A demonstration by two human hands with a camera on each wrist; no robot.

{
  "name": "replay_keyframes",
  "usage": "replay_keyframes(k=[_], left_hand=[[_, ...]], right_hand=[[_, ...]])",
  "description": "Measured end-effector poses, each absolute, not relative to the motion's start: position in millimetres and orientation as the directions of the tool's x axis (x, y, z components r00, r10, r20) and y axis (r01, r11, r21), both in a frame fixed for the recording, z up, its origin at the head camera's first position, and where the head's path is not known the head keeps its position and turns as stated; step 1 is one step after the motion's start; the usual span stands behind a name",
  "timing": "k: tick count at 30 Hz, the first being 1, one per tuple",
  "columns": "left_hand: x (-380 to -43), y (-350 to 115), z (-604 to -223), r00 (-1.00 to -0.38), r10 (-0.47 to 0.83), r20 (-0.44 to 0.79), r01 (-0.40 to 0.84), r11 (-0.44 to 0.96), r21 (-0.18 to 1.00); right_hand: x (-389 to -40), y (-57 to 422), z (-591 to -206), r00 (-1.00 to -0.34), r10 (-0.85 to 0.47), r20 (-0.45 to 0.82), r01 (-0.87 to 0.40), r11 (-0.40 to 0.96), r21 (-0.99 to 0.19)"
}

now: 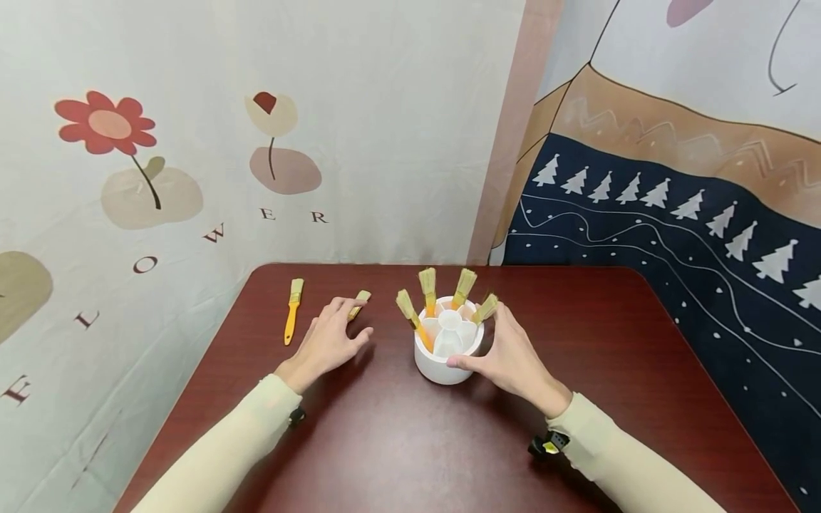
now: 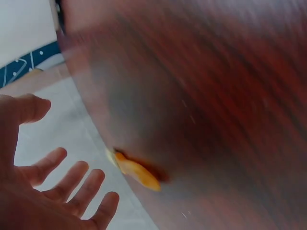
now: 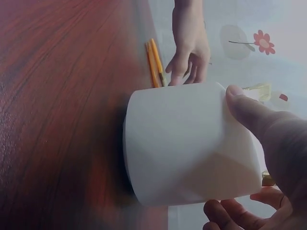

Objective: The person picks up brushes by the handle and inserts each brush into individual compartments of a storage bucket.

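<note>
My right hand [image 1: 513, 360] holds a white round brush holder [image 1: 442, 372] by its right side, thumb at the front rim and fingers round the far side. Several paintbrushes with yellow-orange handles stand in its compartments, bristles up, among them one brush [image 1: 407, 306] leaning left. In the right wrist view the white wall [image 3: 187, 143] of the holder fills the middle. My left hand [image 1: 327, 338] is spread over a loose paintbrush [image 1: 362, 297], hiding its handle. Farther left, another paintbrush [image 1: 293, 313] lies on the table, bristles pointing away. The left wrist view shows the fingers apart and bent slightly.
The dark red wooden table [image 1: 398, 442] has rounded far corners. Behind it hangs a pale cloth [image 1: 385, 142] printed with flowers and letters. A dark blue panel [image 1: 641, 235] with white trees is at the right.
</note>
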State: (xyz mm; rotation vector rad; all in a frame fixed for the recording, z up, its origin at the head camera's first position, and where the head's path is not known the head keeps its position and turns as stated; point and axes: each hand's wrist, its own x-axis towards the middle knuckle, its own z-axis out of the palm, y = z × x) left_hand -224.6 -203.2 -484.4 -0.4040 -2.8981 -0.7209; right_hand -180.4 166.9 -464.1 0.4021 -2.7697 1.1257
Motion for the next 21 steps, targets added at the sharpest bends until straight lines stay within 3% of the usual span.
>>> replay_keyframes(k=[12, 21], left_hand=[[-245.6, -222.6, -492.6, -0.966, 0.244, 0.081, 0.257, 0.892, 0.372], [-254.0, -225.8, -492.6, -0.946, 0.304, 0.116, 0.325, 0.873, 0.363]], right_hand=[[-172.9, 160.1, -464.7, -0.968, -0.137, 0.212, -0.245, 0.707, -0.663], [-168.7, 155.8, -464.1, -0.962, -0.119, 0.245, -0.255, 0.708, -0.659]])
